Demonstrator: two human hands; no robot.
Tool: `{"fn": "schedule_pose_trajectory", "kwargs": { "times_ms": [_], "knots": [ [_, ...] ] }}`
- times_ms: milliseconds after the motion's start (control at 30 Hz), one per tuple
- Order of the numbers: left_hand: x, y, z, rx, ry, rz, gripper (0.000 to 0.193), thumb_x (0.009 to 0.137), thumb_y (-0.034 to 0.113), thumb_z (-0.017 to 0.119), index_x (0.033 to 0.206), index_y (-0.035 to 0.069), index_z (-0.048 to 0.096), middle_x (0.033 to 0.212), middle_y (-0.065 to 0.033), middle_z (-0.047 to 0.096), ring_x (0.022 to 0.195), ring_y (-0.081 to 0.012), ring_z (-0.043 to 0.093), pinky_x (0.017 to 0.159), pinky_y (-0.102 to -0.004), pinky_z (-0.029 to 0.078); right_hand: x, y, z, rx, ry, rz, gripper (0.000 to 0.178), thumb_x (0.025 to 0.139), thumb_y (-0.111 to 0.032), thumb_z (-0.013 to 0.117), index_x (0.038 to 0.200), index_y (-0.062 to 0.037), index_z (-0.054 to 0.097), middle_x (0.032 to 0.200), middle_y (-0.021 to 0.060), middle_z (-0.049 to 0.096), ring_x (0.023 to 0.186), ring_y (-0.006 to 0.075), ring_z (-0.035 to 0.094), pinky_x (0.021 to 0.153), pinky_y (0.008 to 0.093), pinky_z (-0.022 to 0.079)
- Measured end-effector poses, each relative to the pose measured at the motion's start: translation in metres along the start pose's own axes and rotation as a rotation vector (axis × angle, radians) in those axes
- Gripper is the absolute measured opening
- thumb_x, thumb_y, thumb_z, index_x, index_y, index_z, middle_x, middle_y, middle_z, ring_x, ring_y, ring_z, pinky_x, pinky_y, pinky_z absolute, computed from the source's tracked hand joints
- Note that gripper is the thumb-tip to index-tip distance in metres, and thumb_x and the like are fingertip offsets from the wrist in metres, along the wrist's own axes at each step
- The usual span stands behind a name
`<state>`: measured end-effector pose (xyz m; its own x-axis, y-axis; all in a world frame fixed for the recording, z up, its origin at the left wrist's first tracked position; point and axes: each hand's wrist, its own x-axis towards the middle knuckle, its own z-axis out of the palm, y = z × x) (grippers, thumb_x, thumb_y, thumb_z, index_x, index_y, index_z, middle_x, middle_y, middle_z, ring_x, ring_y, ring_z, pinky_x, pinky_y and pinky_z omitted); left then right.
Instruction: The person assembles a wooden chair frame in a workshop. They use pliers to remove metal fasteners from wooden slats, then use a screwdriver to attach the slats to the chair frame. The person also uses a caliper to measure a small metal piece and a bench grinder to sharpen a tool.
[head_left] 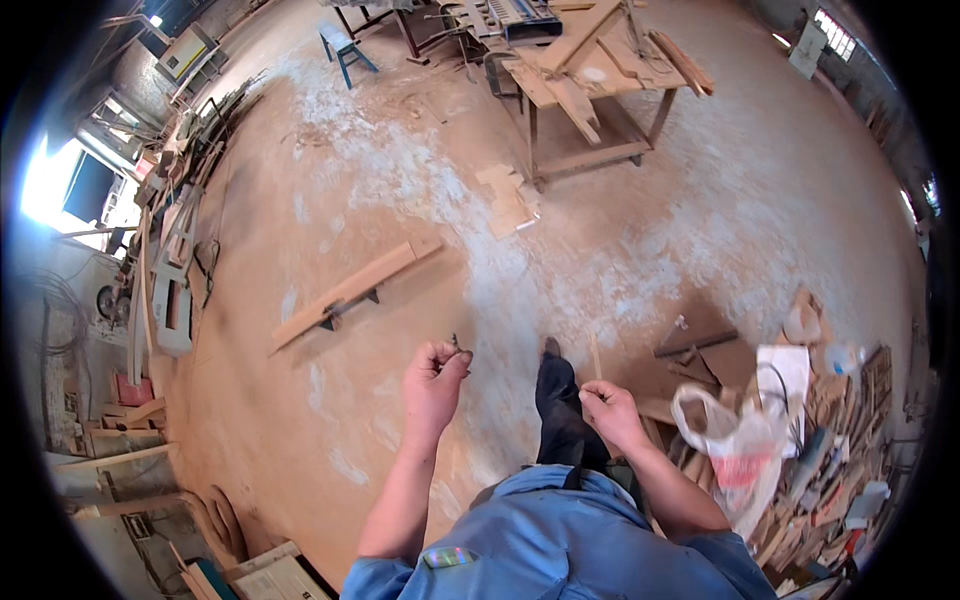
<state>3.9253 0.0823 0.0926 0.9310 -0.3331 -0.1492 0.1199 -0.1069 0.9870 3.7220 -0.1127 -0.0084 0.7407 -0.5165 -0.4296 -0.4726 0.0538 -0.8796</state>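
My left hand (436, 378) is raised over the dusty floor with thumb and fingers pressed together. A small dark piece (455, 342) sticks up from its fingertips, too small to name. To the right, my right hand (610, 408) is held in a pinch at about waist height; what it holds, if anything, I cannot make out. Just beyond its fingers shows a thin pale strip (595, 355), and whether the hand touches it I cannot tell. Between my hands, one dark shoe (551, 347) and trouser leg reach forward.
A long plank (355, 290) lies raised on dark supports ahead left. A wooden worktable (590, 90) bearing boards stands farther off, near a blue-legged stool (346, 55). On my right are a white plastic bag (745, 455) and a heap of wood scraps (830, 480). Timber (180, 225) lines the left wall.
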Motion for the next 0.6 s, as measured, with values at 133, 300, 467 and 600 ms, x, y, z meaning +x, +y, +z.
{"fn": "schedule_pose_trajectory", "kwargs": {
  "times_ms": [133, 300, 467, 600],
  "knots": [
    [0.132, 0.01, -0.014, -0.078, 0.096, -0.098, 0.003, 0.093, 0.002, 0.062, 0.092, 0.002, 0.06, 0.083, -0.003, 0.062, 0.074, -0.0107, 0.06, 0.069, -0.0278, 0.055, 0.153, -0.071, 0.022, -0.112, -0.103, -0.034, 0.026, 0.089, -0.021, 0.065, 0.102, 0.0007, 0.068, 0.096, 0.0156, 0.07, 0.089, 0.0241, 0.067, 0.079, 0.0334, 0.052],
    [0.275, 0.044, -0.042, -0.161, 0.22, -0.153, 0.009, 0.097, 0.006, 0.057, 0.103, 0.0, 0.062, 0.089, -0.0053, 0.064, 0.078, -0.0137, 0.063, 0.07, -0.0299, 0.056, 0.313, -0.203, 0.061, -0.162, -0.212, -0.164, 0.026, 0.089, -0.02, 0.065, 0.104, 0.0007, 0.068, 0.097, 0.0165, 0.07, 0.089, 0.0254, 0.067, 0.08, 0.0337, 0.052],
    [0.433, 0.05, -0.095, -0.261, 0.387, -0.149, 0.016, 0.1, 0.01, 0.054, 0.108, -0.001, 0.062, 0.09, -0.0065, 0.064, 0.079, -0.0152, 0.063, 0.071, -0.0305, 0.057, 0.482, -0.307, 0.115, -0.224, -0.255, -0.206, 0.025, 0.09, -0.019, 0.066, 0.104, 0.0009, 0.068, 0.096, 0.0156, 0.069, 0.087, 0.0249, 0.067, 0.079, 0.0328, 0.052],
    [0.586, 0.047, -0.145, -0.461, 0.475, -0.184, 0.016, 0.099, 0.01, 0.054, 0.11, 0.001, 0.061, 0.09, -0.0078, 0.065, 0.077, -0.0181, 0.065, 0.069, -0.0319, 0.059, 0.617, -0.37, 0.182, -0.277, -0.304, -0.205, 0.024, 0.088, -0.019, 0.065, 0.101, 0.0017, 0.068, 0.096, 0.0159, 0.068, 0.087, 0.0261, 0.067, 0.079, 0.0342, 0.052]
  ]
}}
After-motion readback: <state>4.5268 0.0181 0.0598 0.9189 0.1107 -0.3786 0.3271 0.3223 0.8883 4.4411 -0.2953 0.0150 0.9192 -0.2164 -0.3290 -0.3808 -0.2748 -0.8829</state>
